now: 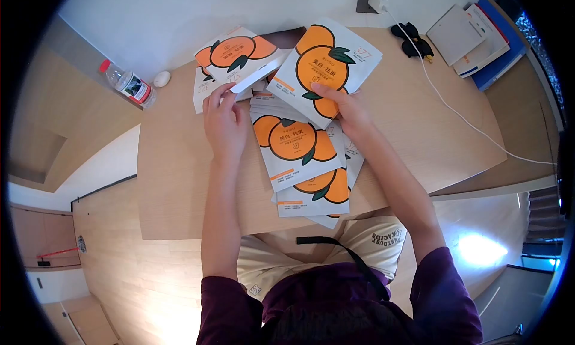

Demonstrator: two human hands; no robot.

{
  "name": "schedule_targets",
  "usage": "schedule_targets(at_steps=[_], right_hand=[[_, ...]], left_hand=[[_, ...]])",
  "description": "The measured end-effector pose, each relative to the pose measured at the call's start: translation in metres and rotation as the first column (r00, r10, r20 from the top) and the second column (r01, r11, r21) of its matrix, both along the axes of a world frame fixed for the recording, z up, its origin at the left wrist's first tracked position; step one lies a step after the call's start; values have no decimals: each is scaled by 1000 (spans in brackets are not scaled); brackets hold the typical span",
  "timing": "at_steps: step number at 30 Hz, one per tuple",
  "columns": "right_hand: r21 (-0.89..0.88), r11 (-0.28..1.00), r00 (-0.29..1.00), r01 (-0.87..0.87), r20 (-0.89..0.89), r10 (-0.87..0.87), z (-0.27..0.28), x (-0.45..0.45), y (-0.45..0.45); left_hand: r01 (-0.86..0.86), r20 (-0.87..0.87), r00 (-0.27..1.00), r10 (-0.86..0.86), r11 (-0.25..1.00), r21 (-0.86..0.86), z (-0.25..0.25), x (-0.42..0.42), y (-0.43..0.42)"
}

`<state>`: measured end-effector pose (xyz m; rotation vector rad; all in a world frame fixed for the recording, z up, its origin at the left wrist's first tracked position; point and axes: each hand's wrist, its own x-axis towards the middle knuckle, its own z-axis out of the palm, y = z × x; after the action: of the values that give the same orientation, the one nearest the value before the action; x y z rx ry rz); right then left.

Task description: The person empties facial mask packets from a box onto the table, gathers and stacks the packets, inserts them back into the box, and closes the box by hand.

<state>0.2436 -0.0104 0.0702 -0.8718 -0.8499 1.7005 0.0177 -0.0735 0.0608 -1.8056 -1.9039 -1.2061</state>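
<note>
My right hand (pixel 353 111) grips a white sachet with orange-fruit print (pixel 323 63), thumb on its front face; its thickness suggests several together. My left hand (pixel 224 126) is closed on the near edge of a white box (pixel 239 51) with the same orange print. The box lies tilted, its white flap (pixel 260 75) standing out toward the sachet. Below, between my forearms, more printed sachets (pixel 299 147) lie in an overlapping, fanned pile. Another sachet (pixel 314 195) sticks out under them near the table's front edge.
On the wooden table (pixel 173 183), a red-capped bottle (pixel 129 84) and a small white round object (pixel 162 79) are at the left. Sunglasses (pixel 411 42), books (pixel 479 42) and a white cable (pixel 449 108) from a wall charger (pixel 378 2) are at the right.
</note>
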Motion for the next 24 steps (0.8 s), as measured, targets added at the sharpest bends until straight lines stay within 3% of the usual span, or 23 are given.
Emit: schedule_targets(at_steps=[5,11,20,24], right_hand=[[73,996,999,46,-21,-44,-8,-3,2],[-73,989,991,130,-30,-133,7,-1,-3],[-121,961,951,248,-157,-266,-8,1,6],[-174,973,956,153,-225,-191,-13,7,14]], left_hand=[[-21,-43,999,19,999,-47,4,3,-3],[28,-168,986,-20,999,46,-1,4,-1],[2,-36,999,-1,1000,15,-9,2,6],[-15,-43,999,16,999,33,-11,1,7]])
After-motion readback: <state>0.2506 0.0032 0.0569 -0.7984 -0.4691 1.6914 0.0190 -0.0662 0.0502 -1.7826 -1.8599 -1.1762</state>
